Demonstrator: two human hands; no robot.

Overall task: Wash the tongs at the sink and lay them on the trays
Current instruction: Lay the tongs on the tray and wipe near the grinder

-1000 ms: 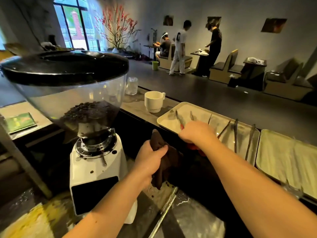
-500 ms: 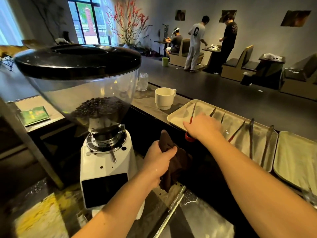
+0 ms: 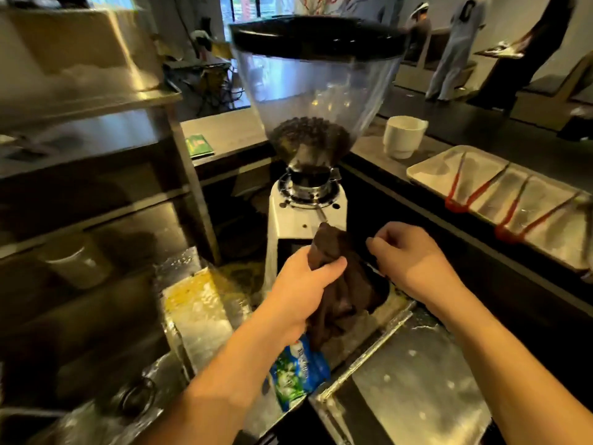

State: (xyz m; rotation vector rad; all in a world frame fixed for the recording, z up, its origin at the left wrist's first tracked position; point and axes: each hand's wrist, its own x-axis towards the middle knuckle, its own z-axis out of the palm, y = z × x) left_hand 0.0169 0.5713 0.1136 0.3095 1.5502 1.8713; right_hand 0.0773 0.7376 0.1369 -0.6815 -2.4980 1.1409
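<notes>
Several metal tongs with red ends lie side by side on a pale tray on the counter at the right. My left hand grips a dark brown cloth in front of the coffee grinder. My right hand hovers just right of the cloth, fingers curled and holding nothing, well away from the tray. The steel sink lies below my right forearm.
A white coffee grinder with a bean hopper stands directly ahead. A white cup sits on the counter left of the tray. A blue-green packet lies by the sink edge. Steel shelving fills the left. People stand in the room beyond.
My right hand let go of the red-ended tongs on the tray and pulled back beside the cloth. My view swung left and down toward the grinder and sink.
</notes>
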